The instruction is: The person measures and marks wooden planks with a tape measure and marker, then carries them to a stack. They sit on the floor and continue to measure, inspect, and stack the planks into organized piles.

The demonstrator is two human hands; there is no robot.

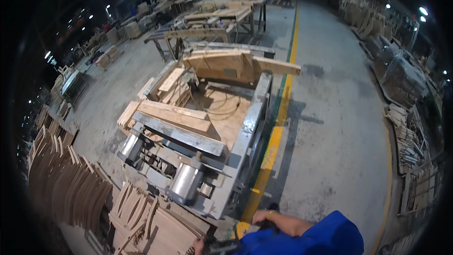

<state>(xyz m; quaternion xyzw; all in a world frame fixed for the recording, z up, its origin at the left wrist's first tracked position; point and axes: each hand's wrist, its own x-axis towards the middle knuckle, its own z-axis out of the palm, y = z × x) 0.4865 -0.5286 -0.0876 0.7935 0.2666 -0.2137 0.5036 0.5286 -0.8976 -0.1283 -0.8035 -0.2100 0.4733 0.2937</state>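
Note:
My right hand (258,216) hangs low over the yellow floor line, with a bracelet at the wrist and a blue sleeve behind it. Nothing shows in it, but its fingers are too small and blurred to read. At the lower edge, my left hand (199,244) is beside the end of a pale wooden board (172,229); its fingers are mostly hidden, so a grip cannot be made out. Ahead of both hands stands a metal clamping frame (250,123) with two silver cylinders (186,182). Thick wooden pieces (174,115) lie across it.
Curved wooden slats (71,184) are stacked at the left, with thinner curved strips (130,208) nearer me. Long wooden parts (219,63) cross the frame's far end, one sticking out rightward. Beyond stand wood-laden tables (226,14). Wrapped goods (401,68) line the aisle's right side.

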